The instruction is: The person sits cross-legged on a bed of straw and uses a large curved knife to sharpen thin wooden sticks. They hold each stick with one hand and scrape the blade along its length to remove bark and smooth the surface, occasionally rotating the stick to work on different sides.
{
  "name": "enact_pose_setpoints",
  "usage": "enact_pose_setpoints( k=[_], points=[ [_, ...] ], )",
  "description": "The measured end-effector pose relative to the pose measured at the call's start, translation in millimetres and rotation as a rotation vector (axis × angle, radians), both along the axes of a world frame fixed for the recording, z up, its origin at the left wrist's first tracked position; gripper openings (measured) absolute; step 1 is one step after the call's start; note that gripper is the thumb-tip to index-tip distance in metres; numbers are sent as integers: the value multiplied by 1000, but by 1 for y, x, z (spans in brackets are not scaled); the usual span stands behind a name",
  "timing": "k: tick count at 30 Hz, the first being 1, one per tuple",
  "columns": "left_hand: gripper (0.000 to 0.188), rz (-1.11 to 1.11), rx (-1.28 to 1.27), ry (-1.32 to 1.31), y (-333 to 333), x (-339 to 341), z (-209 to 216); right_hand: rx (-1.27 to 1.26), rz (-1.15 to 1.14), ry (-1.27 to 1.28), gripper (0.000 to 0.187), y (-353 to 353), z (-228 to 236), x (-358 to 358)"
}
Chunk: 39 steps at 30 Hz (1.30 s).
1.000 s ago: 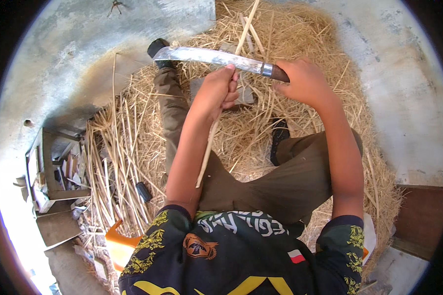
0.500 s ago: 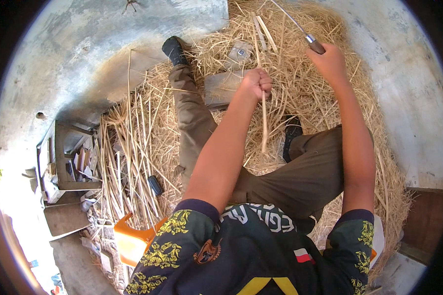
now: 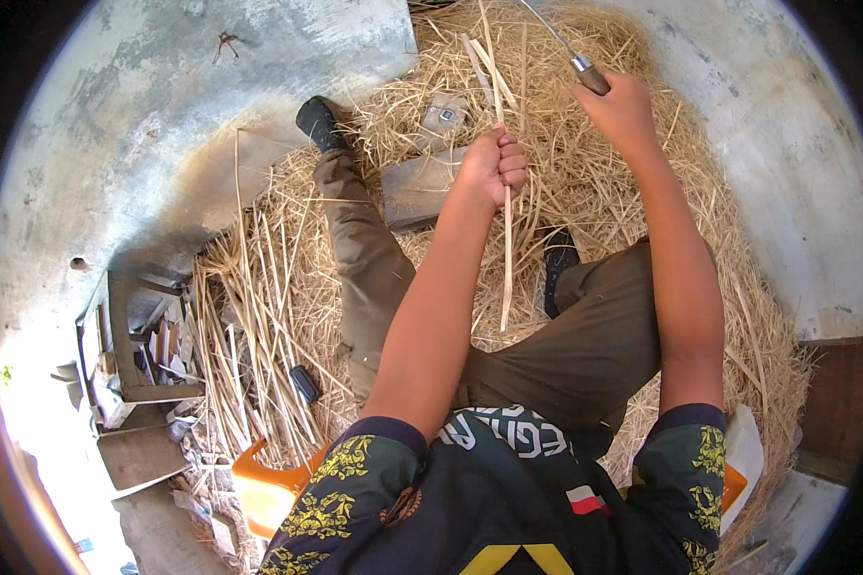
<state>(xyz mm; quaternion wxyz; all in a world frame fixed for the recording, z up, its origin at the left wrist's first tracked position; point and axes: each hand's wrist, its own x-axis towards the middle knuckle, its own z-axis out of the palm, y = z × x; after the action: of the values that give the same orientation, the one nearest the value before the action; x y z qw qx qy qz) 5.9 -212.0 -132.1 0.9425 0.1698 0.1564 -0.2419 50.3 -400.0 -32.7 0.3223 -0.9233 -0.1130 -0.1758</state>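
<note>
My left hand is closed in a fist around a long, thin, pale strip, which looks like split cane or bamboo. One end points toward my lap and the other runs up past the top of the picture. To the right and farther off, my right hand grips the dark wooden handle of a tool with a silver collar and a slender metal blade. The blade's tip lies outside the view. A gap separates the blade from the strip.
Straw and shavings cover the floor. Between my legs lies a wooden block, with a grey slab beyond. Long stalks, a small black object and a wooden stand are at left. An orange seat is beneath me.
The view has shifted slightly. More of the strip now sticks out below my left fist, its lower end closer to my lap. My right hand still holds the tool.
</note>
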Motion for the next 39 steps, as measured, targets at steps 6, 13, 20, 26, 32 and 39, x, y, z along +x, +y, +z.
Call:
enact_pose_setpoints(
  k=[6,13,20,26,32,39],
  points=[
    [41,-13,-13,-74,5,-6,14,-55,-23,82,37,0,4,-1],
    [38,-9,241,-165,7,-36,40,-302,-71,10,29,9,15,-19],
    [36,11,276,-238,22,-55,71,-504,-73,54,20,20,14,-18],
    [35,136,633,-233,14,-78,70,-558,-115,132,25,26,8,-18],
    [36,213,744,-278,19,-84,71,-519,-91,2,23,36,-6,-26],
    [34,231,1033,-385,5,-97,77,-398,-206,18,28,14,14,6]
  ],
)
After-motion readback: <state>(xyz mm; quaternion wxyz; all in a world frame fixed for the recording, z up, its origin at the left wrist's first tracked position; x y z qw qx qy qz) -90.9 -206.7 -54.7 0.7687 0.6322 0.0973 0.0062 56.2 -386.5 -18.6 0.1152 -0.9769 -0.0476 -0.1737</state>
